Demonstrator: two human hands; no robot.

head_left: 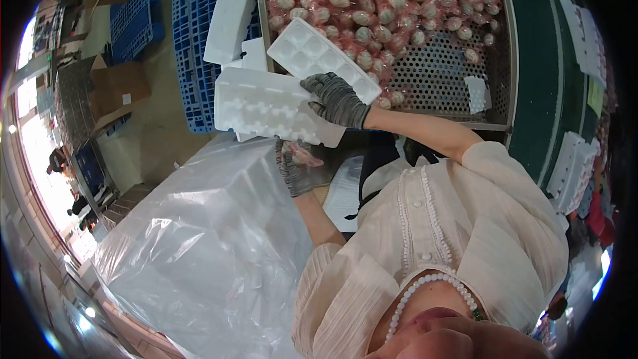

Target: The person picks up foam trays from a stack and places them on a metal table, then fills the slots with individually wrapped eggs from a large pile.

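Observation:
My right hand (335,101), in a grey striped glove, has its fingers closed over the edge of a white foam egg tray (266,103), knobbly underside up. Partly beneath that hand, another foam tray (319,53) with round hollows rests across the corner of the metal bin. Just below the first tray is my left hand (292,169), also gloved, its fingers curled round a crumpled pink film-wrapped piece (304,155). Whether the film holds anything is unclear. Many egg-shaped pieces in pink film (372,0) fill the bin.
The perforated metal bin (432,76) has a raised rim; a white scrap (477,94) lies inside. More foam pieces (229,23) sit beside it on a blue pallet (189,46). A large plastic-covered stack (212,246) stands at my left, a green surface (538,46) at right.

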